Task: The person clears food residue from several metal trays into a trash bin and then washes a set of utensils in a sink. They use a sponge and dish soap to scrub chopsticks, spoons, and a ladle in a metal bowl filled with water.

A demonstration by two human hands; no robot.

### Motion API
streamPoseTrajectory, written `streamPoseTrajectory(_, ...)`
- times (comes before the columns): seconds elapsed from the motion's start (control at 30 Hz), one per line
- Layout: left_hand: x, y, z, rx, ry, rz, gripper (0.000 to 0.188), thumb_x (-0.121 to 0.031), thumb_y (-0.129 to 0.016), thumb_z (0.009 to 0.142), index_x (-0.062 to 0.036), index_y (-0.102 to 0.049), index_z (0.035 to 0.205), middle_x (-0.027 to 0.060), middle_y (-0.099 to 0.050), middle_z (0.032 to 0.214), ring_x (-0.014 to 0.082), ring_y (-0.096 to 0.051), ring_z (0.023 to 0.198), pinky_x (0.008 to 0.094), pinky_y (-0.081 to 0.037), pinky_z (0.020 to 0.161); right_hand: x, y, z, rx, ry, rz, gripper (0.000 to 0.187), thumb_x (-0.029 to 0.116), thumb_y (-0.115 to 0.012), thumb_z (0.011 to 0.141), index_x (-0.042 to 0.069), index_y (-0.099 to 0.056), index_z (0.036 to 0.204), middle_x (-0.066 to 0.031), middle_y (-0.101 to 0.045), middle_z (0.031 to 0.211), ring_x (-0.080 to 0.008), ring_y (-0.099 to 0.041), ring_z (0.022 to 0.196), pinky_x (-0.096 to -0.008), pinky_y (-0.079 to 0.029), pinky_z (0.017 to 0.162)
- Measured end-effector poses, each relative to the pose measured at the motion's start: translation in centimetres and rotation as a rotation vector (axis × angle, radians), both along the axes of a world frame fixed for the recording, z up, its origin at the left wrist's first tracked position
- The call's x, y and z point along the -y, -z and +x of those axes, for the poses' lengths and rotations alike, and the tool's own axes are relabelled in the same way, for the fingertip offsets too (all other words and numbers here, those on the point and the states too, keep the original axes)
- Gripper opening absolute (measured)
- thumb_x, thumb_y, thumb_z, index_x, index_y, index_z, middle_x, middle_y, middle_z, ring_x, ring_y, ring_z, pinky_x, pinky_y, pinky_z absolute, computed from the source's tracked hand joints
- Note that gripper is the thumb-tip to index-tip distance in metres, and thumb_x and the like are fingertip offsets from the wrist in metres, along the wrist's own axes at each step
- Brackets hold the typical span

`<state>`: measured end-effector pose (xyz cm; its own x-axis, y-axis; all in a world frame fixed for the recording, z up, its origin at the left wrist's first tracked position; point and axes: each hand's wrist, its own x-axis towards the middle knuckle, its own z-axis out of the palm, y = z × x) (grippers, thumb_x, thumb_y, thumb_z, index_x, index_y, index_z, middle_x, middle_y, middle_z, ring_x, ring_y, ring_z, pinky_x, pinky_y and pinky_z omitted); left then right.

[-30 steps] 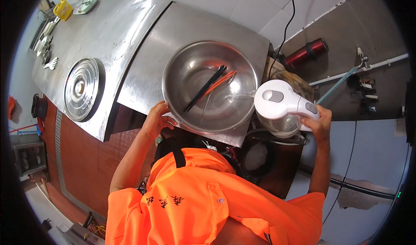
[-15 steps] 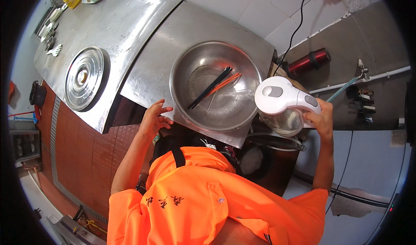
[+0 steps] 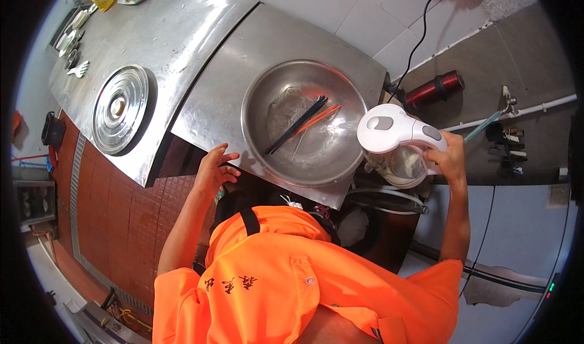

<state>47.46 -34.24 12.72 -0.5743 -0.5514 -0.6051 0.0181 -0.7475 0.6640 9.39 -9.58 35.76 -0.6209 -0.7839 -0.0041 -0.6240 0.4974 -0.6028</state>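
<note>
Kettle (image 3: 395, 125), white with a clear body, was right of the frame's middle, our right grip (image 3: 449, 159) closed around its handle. Its front end pointed left at the rim of a wide metal bowl (image 3: 337, 156); whether the two touched, we could not tell. Our left grip (image 3: 214, 170) was open, fingers loosely bent, near the edge of the desk (image 3: 261, 45), at the bowl's lower left. Black sticks (image 3: 296, 126) and orange sticks (image 3: 321, 116) lay slanted together inside the bowl, just above mid-frame. We had a round metal lid (image 3: 108, 122) at left and a red flask (image 3: 432, 90) at upper right.
</note>
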Motion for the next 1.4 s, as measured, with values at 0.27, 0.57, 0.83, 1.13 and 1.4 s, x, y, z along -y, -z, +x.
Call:
streamPoseTrajectory(0.27, -0.4, 0.3, 0.6, 0.025, -0.016, 0.012, 0.059, -0.034, -0.045, 0.086, -0.0034, -0.027, 0.133, 0.0169, -0.055, 0.106, 0.0233, -0.059, 0.063, 0.0319, -0.049, 0.052, 0.8, -0.4, 0.0, -0.042, -0.015, 0.016, 0.028, 0.012, -0.06, 0.053, -0.005, -0.062, 0.075, -0.0104, -0.06, 0.063, -0.0133, -0.055, 0.06, -0.027, -0.043, 0.058)
streamPoseTrajectory(0.57, -1.1, -0.1, 0.7, 0.043, -0.026, 0.034, 0.056, -0.025, -0.043, 0.085, -0.001, -0.026, 0.133, 0.0134, -0.057, 0.099, 0.0228, -0.058, 0.062, 0.0322, -0.048, 0.054, 1.1, -0.8, -0.2, -0.071, -0.043, 0.065, 0.026, 0.01, -0.061, 0.052, -0.004, -0.061, 0.074, -0.0113, -0.061, 0.065, -0.0146, -0.056, 0.06, -0.0276, -0.044, 0.058)
streamPoseTrajectory(0.83, -1.8, 1.2, 1.3, 0.029, -0.043, 0.051, 0.056, -0.025, -0.043, 0.086, -0.0007, -0.025, 0.133, 0.0126, -0.058, 0.098, 0.0219, -0.058, 0.063, 0.0317, -0.049, 0.054, 1.1, -0.5, -0.3, -0.092, -0.063, 0.057, 0.027, 0.011, -0.063, 0.052, -0.004, -0.061, 0.074, -0.014, -0.061, 0.065, -0.0179, -0.059, 0.06, -0.0293, -0.045, 0.058)
streamPoseTrajectory(1.13, -2.7, 0.5, 1.6, 0.018, -0.054, 0.088, 0.056, -0.03, -0.046, 0.086, -0.0018, -0.028, 0.131, 0.0133, -0.058, 0.1, 0.0214, -0.057, 0.063, 0.0313, -0.048, 0.054, 0.6, 0.4, -0.2, -0.001, -0.039, 0.008, 0.023, 0.007, -0.059, 0.052, -0.003, -0.061, 0.073, -0.0042, -0.059, 0.065, -0.0104, -0.053, 0.061, -0.0244, -0.042, 0.056)
streamPoseTrajectory(1.4, -2.8, 0.0, 1.2, 0.061, -0.044, 0.082, 0.051, -0.03, -0.047, 0.086, -0.002, -0.033, 0.127, 0.0144, -0.058, 0.1, 0.0217, -0.057, 0.065, 0.0323, -0.048, 0.056, -1.5, 2.3, -2.2, 0.007, -0.078, -0.017, 0.028, 0.008, -0.063, 0.053, -0.003, -0.063, 0.079, -0.0103, -0.063, 0.068, -0.0153, -0.059, 0.063, -0.0279, -0.045, 0.061)
